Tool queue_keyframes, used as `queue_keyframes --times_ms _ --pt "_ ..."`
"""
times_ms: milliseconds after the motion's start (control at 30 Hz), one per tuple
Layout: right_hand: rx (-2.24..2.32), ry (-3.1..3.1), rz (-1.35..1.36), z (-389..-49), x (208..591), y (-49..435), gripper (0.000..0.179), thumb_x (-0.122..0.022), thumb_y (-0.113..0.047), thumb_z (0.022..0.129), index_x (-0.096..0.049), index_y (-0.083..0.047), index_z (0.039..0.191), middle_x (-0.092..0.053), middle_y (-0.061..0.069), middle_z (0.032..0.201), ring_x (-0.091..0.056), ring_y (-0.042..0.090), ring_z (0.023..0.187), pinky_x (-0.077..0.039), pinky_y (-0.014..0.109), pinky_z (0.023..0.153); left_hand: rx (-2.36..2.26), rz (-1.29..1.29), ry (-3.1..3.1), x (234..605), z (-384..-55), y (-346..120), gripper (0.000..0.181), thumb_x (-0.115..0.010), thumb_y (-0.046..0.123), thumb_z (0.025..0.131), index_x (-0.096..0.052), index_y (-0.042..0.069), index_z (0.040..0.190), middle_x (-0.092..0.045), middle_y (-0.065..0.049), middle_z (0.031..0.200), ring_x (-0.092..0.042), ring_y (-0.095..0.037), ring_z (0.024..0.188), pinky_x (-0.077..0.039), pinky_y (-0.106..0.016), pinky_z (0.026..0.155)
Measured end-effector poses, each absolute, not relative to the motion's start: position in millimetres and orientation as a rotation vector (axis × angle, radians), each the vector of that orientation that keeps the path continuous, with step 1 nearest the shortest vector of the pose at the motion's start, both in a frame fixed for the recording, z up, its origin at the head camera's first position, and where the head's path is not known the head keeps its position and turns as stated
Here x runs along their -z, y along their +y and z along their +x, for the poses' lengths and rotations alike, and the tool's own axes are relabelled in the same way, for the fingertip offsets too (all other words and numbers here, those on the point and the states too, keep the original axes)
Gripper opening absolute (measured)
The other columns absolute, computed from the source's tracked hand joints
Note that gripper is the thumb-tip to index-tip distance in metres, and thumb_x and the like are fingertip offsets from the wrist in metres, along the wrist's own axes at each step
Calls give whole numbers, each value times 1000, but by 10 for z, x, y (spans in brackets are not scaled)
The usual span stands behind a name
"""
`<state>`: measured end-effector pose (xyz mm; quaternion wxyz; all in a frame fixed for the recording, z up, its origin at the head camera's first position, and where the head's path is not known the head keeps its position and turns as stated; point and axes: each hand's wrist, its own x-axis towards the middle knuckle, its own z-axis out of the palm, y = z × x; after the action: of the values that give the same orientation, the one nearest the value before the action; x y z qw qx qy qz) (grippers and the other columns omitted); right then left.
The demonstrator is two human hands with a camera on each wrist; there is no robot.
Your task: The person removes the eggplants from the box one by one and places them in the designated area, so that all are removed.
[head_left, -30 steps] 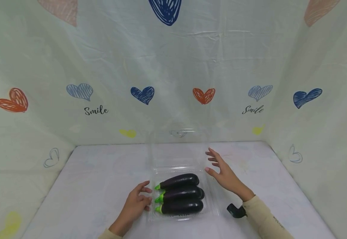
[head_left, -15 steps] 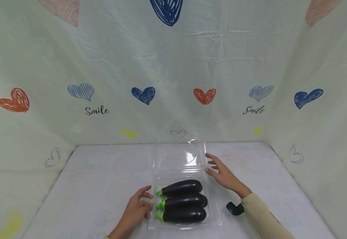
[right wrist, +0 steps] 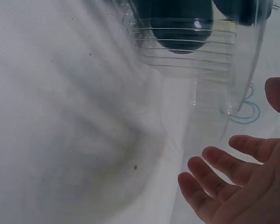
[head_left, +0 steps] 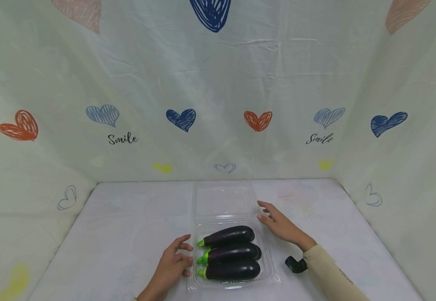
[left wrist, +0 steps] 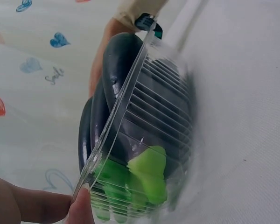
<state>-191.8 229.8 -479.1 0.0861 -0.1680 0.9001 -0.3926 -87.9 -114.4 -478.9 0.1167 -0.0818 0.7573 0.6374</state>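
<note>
- The clear plastic clamshell container (head_left: 237, 287) sits on the pale table (head_left: 112, 242), taken here as the centre of the clock in the head view.
- Its lid (head_left: 223, 201) is swung open toward 12 o'clock.
- In its base lie dark purple eggplants (head_left: 234, 253): three in full sight, side by side from 12 to 6 o'clock, and part of another showing below the middle one.
- Their bright green stem ends (head_left: 203, 258) point toward 9 o'clock, their rounded ends toward 3.
- The left hand (head_left: 171, 263) is at 9 o'clock, gripping the container; in the left wrist view its fingertips (left wrist: 82, 207) pinch the edge of the rim.
- The right hand (head_left: 280, 223) is at 2 o'clock, open and loosely spread, near the hinge side of the lid; in the right wrist view it holds nothing, its fingers apart from the plastic.
- A black elbow-shaped object (head_left: 295, 264) is just past 3 o'clock, next to the right arm's beige sleeve (head_left: 330, 271).
- Beyond the table, at 12 o'clock, hangs a pale backdrop (head_left: 218, 75) printed with hearts and the word "Smile".
</note>
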Motion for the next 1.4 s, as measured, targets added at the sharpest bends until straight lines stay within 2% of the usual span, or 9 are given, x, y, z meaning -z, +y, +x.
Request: queue_keyframes --times_ms 200,567,900,1167,1400 --pt "1020 2868 -656 -1726 4624 2267 57 -59 -26 109 -42 3 156 -44 26 158 -41 48 146 -38 68 118 -1875 -225 2202 4787 -878 -1148 64 -65 -10 92 -41 -8 152 -57 -16 118 -62 -18 81 -61 -32 59" --pt "831 2971 -991 -1326 4322 2084 48 -72 -22 102 -58 -6 145 -55 14 150 -54 36 138 -49 60 110 -1904 -229 2190 4802 -883 -1140 65 -65 -11 93 -41 -7 153 -57 -16 117 -61 -18 80 -59 -29 57" --pt "696 2963 -1305 -1119 4303 1994 41 -77 -29 99 -65 -13 135 -60 3 139 -59 23 128 -57 47 101 -1902 -239 2172 4784 -880 -1132 65 -66 -12 93 -40 -7 153 -56 -16 117 -61 -18 81 -59 -29 57" --pt "672 2946 -1541 -1015 4346 1969 38 -84 -27 91 -71 -16 125 -62 -4 126 -60 17 118 -58 40 96 -1909 -246 2162 4782 -877 -1130 66 -66 -12 92 -40 -7 153 -57 -15 117 -61 -18 81 -59 -29 57" --pt "611 2910 -1612 -948 4386 1945 31 -87 -27 89 -76 -17 117 -62 -8 120 -59 14 114 -58 37 96 -1908 -255 2163 4784 -873 -1121 66 -66 -12 92 -41 -7 152 -57 -15 117 -62 -18 81 -60 -29 57"
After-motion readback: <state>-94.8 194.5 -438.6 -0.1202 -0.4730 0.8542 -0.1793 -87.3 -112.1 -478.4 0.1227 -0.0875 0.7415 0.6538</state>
